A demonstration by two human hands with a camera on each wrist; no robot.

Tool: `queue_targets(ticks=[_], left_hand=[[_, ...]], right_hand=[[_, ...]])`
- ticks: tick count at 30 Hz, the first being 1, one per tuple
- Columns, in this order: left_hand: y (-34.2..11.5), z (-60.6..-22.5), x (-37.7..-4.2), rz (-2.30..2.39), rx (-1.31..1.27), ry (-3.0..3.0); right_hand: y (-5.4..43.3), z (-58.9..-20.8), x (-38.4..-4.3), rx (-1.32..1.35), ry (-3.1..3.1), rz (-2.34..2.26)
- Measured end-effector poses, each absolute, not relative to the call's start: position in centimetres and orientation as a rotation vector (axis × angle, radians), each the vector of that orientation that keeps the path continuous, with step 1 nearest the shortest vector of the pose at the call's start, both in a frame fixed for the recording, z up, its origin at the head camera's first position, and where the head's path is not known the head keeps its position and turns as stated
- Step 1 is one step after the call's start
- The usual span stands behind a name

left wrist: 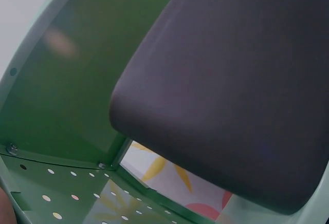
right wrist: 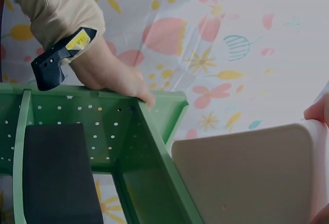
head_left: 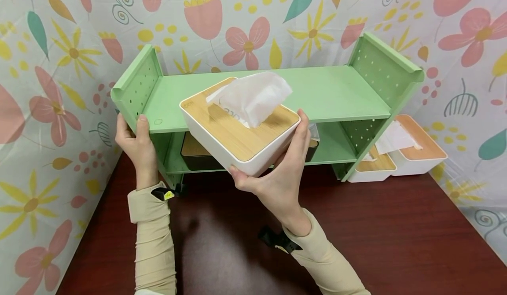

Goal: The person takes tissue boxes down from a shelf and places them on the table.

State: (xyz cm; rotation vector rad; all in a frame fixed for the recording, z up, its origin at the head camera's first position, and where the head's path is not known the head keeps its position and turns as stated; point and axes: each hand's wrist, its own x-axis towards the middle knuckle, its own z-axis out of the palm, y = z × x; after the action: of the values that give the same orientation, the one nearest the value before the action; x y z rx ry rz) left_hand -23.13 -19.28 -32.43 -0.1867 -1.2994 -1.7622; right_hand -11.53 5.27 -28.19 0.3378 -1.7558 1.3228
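My right hand (head_left: 279, 176) holds a white tissue box (head_left: 237, 143) by its near corner and right side, thumb at the front. The box has a wooden lid with a white tissue sticking out, and it is tilted above the front edge of a green two-tier shelf (head_left: 328, 92). At the shelf's left front corner my left hand (head_left: 138, 149) grips the side panel, its thumb over the top tier. The right wrist view shows the white underside of the held tissue box (right wrist: 247, 172) beside the shelf. On the lower tier stands a black box (left wrist: 221, 95) with a wooden lid, partly hidden.
Right of the shelf, two more white tissue boxes with wooden lids stand on the dark red table (head_left: 396, 224), a larger one (head_left: 424, 154) behind a smaller one (head_left: 372, 174). A flower-patterned curtain (head_left: 245, 22) hangs behind and along both sides.
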Motion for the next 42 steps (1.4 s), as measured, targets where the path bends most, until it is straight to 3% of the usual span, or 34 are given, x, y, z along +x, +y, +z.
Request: queue_targets(ticks=[42], left_hand=[[-18.8, -31.8, -22.4, -1.747, -0.176, -1.308]], right_hand=[[6.2, -28.6, -10.3, 0.43, -1.645, 1.493]])
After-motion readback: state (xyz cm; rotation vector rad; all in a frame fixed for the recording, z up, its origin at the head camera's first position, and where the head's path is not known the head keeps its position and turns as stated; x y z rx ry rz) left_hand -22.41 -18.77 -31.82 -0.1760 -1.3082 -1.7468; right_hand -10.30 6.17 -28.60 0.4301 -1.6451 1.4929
